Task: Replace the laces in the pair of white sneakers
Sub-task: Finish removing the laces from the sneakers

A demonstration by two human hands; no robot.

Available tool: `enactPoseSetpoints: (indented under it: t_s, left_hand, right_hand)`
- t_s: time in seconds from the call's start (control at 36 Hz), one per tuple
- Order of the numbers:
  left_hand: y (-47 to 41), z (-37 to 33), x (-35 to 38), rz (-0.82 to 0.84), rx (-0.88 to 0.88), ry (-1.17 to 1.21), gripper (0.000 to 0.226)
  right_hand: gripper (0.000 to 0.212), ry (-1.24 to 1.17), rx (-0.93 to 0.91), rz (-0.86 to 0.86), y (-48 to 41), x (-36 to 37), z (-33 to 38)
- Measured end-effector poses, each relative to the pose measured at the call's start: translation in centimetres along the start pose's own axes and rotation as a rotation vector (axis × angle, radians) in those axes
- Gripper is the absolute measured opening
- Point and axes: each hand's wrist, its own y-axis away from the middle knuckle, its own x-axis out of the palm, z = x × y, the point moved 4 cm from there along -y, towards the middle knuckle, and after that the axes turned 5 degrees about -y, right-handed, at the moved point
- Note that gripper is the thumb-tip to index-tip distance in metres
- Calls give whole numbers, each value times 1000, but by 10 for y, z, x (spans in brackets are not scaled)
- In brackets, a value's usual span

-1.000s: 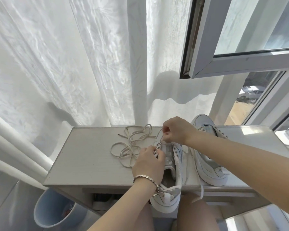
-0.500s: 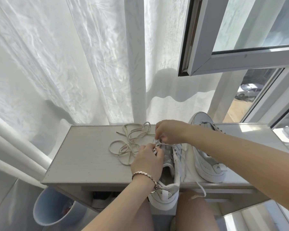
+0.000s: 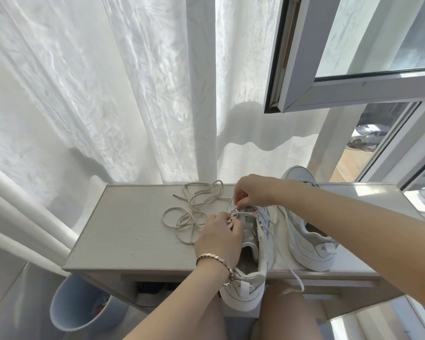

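On your bench [image 3: 123, 241], the loose lace [image 3: 191, 212] lies left of the middle sneaker [image 3: 263, 244], whose heel overhangs the front edge; the second sneaker [image 3: 307, 251] sits just right. A bin [image 3: 76, 305] stands below, left.

A rose-gold bracelet [image 3: 215, 263] of flat, angular metal links sits at the wrist of the left hand [image 3: 219, 239]. Both forearms [image 3: 341, 217] are bare, as are the thighs [image 3: 288, 315] low in view.

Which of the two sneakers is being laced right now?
The left sneaker, heel overhanging the table: the left hand grips its upper, and the right hand pinches its white lace. The other sneaker has no hand on it.
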Motion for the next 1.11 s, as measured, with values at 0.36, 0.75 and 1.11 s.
enactPoseSetpoints:
  t_s: [0.36, 0.75, 1.11]
  left_hand:
    - [-1, 2, 2, 9, 17, 4, 31]
    - [-3, 2, 2, 7, -1, 11, 30]
    - [-2, 1, 1, 11, 27, 7, 31]
  right_hand:
    - [15, 62, 444, -451, 17, -56, -97]
    - [20, 178, -85, -74, 0, 2, -2]
    - [23, 78, 245, -357, 8, -28, -47]
